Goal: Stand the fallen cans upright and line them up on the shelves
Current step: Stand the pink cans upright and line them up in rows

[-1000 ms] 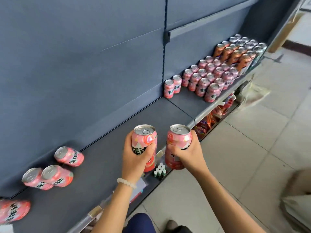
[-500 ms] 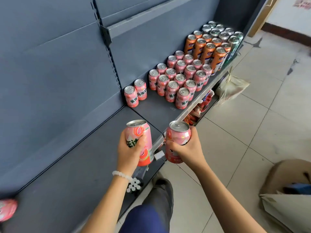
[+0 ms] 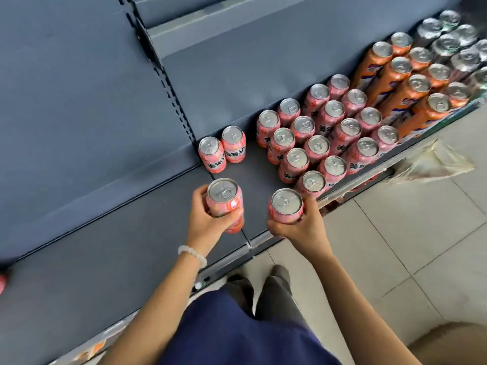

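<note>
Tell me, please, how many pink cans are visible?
20 pink cans: one in the left hand, one in the right hand, two by the shelf post, sixteen in a four-by-four block. A pink sliver at the left edge may be another.

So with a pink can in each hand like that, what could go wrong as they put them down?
The right hand holds its pink can close to the grey shelf's front edge; set there, it might tip onto the floor. The left hand, placing its pink can, might bump the pair of upright pink cans just behind.
</note>
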